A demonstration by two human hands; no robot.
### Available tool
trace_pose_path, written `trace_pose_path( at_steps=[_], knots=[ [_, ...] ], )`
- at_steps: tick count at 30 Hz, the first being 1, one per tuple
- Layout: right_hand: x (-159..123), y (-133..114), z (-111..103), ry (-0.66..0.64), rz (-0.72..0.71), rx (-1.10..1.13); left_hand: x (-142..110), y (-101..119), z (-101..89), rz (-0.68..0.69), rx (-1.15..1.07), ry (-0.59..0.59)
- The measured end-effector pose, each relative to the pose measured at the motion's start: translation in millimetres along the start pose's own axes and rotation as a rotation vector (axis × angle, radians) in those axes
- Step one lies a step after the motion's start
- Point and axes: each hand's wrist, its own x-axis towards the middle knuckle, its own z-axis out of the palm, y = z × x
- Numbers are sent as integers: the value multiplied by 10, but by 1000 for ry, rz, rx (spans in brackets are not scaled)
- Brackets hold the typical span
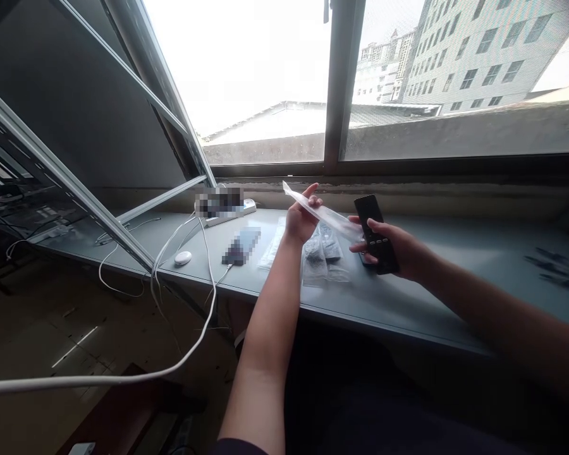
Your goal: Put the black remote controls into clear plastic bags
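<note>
My left hand [300, 223] is raised above the table and closed on a long, thin clear plastic bag [332, 218]. The bag slants down toward the right, and its far end reaches the fingers of my right hand [401, 245]. In that hand I grip a black remote control [372, 213], tilted, with a few small light buttons near its lower half. Below and between my hands lie several small clear bags [315, 265] with greyish contents. Left of my forearm are more clear plastic bags [270, 251], partly covered by the arm.
A blurred-out phone [239, 249] with a white cable and a white rounded object [183, 258] lie to the left. Behind them is a white power strip [250, 206]. A loose white cable [203, 335] hangs past the table edge. Several dark slim items [559, 268] lie far right.
</note>
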Motion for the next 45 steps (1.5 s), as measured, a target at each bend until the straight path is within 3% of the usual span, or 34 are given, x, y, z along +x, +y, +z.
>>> trace_pose_path(
  at_steps=[7,17,22,28,31,39,45],
  knots=[
    [1,-22,24,21,-1,5,57,-17,-42,-78,-222,-40],
    [47,26,6,115,-79,-49,99,-88,-74,-120,56,121],
    [45,27,8,141,-87,-91,114,-115,-58,-100,109,125],
    [55,25,2,178,-100,-50,139,-86,-61,-54,-113,225],
    [76,22,-12,199,-154,27,115,-29,-75,11,-201,215],
    [42,-12,3,39,-40,68,76,52,-113,201,-345,94],
    [13,2,21,-80,32,28,11,60,-84,188,-316,54]
  ],
)
